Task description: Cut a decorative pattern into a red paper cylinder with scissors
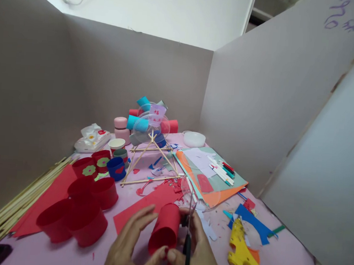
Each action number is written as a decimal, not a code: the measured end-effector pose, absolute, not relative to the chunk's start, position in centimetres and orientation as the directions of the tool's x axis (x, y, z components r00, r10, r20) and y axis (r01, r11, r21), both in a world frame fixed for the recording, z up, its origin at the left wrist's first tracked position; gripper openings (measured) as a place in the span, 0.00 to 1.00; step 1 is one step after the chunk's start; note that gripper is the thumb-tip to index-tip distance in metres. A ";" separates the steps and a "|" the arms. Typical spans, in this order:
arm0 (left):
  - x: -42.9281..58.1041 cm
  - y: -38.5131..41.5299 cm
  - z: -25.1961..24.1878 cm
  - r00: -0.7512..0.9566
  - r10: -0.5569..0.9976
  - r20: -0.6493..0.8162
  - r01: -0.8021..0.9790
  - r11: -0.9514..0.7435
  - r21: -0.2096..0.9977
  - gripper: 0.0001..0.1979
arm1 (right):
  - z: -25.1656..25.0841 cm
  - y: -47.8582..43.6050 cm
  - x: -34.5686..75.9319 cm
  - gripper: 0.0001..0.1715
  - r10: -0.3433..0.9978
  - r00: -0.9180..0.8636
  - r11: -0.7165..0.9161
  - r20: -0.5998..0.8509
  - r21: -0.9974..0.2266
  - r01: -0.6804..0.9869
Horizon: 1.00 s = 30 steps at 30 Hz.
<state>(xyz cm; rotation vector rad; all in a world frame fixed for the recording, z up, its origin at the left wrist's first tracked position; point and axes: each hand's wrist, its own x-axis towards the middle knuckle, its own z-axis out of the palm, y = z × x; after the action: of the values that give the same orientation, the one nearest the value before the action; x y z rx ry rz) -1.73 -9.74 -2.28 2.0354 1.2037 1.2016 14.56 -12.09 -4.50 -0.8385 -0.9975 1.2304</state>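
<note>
A red paper tube [167, 225] lies on its side between my hands, its open end toward me. My left hand [131, 243] curves round the tube's left side, its thumb at the near rim. In my right hand [198, 248] is a pair of scissors [188, 243] with black handles, blades pointing up and away. That hand's thumb also meets the near rim, close to my left thumb. A small dark red bit shows at the left thumb tip. Under and behind the tube is a sheet of red paper [149, 206].
Several red paper cups [87, 223] stand at left beside bamboo sticks [33, 199]. Behind is a stick-framed wheel model [151, 147]. A yellow glue gun [244, 252] lies at right, near blue paper scraps [254, 224]. Markers [221, 172] rest on coloured sheets [237, 182].
</note>
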 end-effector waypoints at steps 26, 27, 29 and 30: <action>-3.9 -8.7 -2.1 0.370 0.929 -0.022 -0.109 0.067 0.992 0.54 | -0.2 -9.4 18.3 0.22 0.971 -0.048 0.234 0.234 -0.889 0.394; -4.2 -8.7 -2.2 0.368 0.930 -0.019 -0.117 0.067 0.991 0.53 | 0.0 -9.3 18.1 0.22 0.968 -0.064 0.247 0.243 -0.873 0.421; -4.6 -8.7 -2.3 0.370 0.929 -0.014 -0.130 0.066 0.989 0.51 | 0.1 -9.0 17.6 0.22 0.959 -0.092 0.279 0.269 -0.826 0.490; -4.8 -8.8 -2.3 0.383 0.924 -0.016 -0.134 0.073 0.988 0.50 | -0.1 -9.0 17.4 0.24 0.952 -0.113 0.300 0.285 -0.791 0.533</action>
<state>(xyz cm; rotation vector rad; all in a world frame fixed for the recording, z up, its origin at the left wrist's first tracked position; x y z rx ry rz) -4.79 -8.76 -2.27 1.2303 0.8388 0.9539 17.38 -8.98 -0.12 -1.3420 -1.7664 0.6584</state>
